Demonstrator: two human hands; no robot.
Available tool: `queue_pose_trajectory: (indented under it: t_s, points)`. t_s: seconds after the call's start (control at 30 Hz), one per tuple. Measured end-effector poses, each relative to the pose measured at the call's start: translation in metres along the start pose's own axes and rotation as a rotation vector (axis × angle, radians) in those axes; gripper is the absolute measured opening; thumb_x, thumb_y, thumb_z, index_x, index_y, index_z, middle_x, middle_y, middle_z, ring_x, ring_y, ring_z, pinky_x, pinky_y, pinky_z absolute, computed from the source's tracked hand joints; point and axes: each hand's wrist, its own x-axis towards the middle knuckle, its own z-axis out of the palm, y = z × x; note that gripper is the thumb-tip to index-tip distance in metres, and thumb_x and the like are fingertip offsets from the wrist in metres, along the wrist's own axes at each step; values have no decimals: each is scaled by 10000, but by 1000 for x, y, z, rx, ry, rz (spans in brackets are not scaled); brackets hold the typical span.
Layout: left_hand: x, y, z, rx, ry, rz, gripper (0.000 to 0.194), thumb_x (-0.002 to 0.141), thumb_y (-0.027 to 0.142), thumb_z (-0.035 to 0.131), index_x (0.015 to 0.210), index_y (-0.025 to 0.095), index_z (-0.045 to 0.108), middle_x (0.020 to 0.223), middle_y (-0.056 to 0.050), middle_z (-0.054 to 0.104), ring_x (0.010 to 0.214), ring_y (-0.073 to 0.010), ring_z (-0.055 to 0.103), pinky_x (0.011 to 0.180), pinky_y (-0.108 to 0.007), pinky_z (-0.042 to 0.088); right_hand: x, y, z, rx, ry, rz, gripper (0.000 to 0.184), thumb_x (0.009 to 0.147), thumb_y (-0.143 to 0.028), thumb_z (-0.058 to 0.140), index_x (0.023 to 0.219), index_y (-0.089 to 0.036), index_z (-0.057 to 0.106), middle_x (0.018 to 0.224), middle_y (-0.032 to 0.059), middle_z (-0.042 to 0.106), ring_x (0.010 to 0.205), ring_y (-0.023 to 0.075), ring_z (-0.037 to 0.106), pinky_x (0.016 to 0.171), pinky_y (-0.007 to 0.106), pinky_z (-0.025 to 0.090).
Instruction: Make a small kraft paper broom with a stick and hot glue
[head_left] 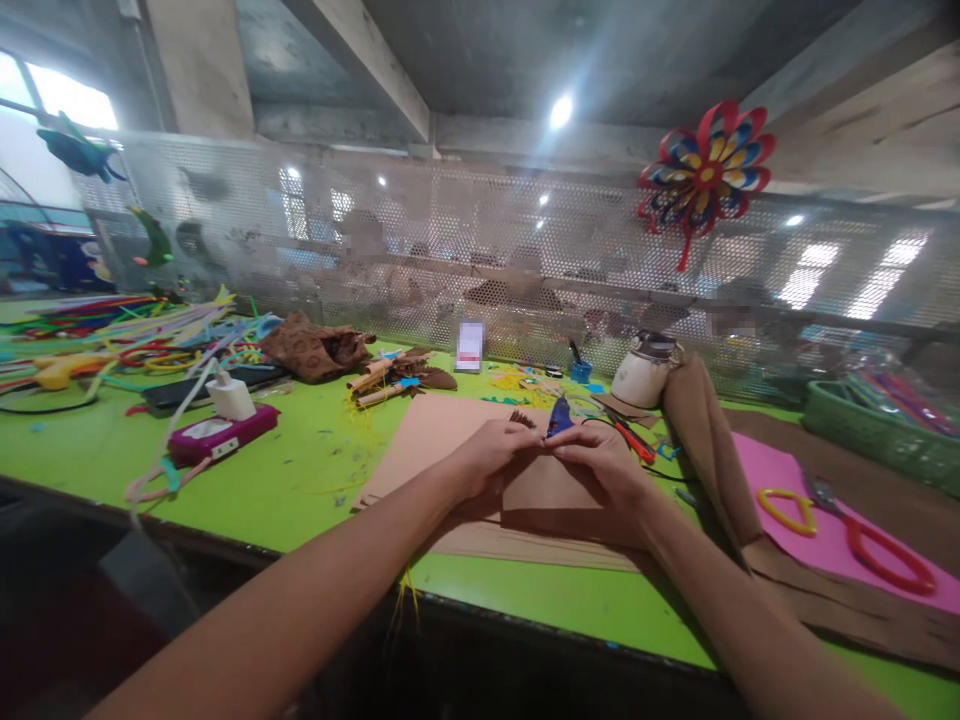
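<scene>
Above the brown paper sheets [442, 425], my two hands meet with fingertips together. My left hand [499, 455] is closed in a pinch, and a small dark brown fringed piece [520, 419] sticks up from its fingers. My right hand [600, 455] is also closed, thumb and finger pinching at the same spot; what lies between them is too small to make out. Just beyond the fingertips is a blue glue gun [559, 416], partly hidden by my right hand. A red-handled tool [635, 442] lies right of that hand.
Scissors [821, 490] lie on pink paper [772, 470] at right, near a green basket [877, 425]. A white pot [641, 372] and a phone [469, 346] stand at the back. Paper rolls [390, 380], a purple power strip [225, 432] and colourful stems [165, 335] lie left.
</scene>
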Motion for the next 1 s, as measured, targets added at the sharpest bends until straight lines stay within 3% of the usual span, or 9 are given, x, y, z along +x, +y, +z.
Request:
queue_pose_trajectory:
  t_s: [0.1,0.3,0.43,0.5,0.63,0.8,1.0]
  points:
    - [1,-3,-3,67,-82,-14,325,575,406,720,697,115,638,643,-10,591,597,-118,492,580,-246,328,0,1,-3,-49,-17,-45,107,588,-249,698,683,-221,740,715,27,693,717,176,585,704,302,425]
    - [2,-5,-4,-84,-99,-80,255,563,301,712,720,116,635,671,-28,612,615,-132,538,595,-248,369,2,5,-6,-20,-32,-55,90,603,-272,713,679,-230,736,697,19,686,691,163,580,683,294,425]
    - [3,-6,-3,-167,14,-140,245,639,342,615,761,130,628,697,-31,615,635,-153,553,585,-262,383,3,9,-5,53,-50,-35,89,598,-269,723,673,-220,724,686,12,671,663,152,572,649,283,422]
    - [4,-7,-4,-129,12,-136,251,630,340,630,761,126,623,689,-32,613,617,-153,546,571,-262,376,4,11,-5,78,-67,-21,92,598,-267,727,666,-207,712,683,12,664,650,147,564,632,276,419]
    - [4,-7,-4,28,-137,-22,280,639,377,663,714,113,612,663,-30,599,576,-124,507,551,-243,342,5,13,-5,118,-69,-2,88,605,-248,732,666,-195,698,676,2,651,645,125,544,627,250,403]
    - [4,-6,-5,298,-154,108,355,717,464,573,648,116,586,586,7,512,529,-92,394,521,-233,288,5,12,-7,139,-46,13,109,591,-253,743,663,-189,692,669,-5,639,634,120,533,621,253,396]
    - [4,-2,-6,596,-199,324,340,777,438,504,807,125,633,721,-29,576,656,-133,463,606,-240,344,4,11,-10,154,-33,34,221,559,-298,762,733,-185,687,726,13,664,657,149,568,644,286,430]
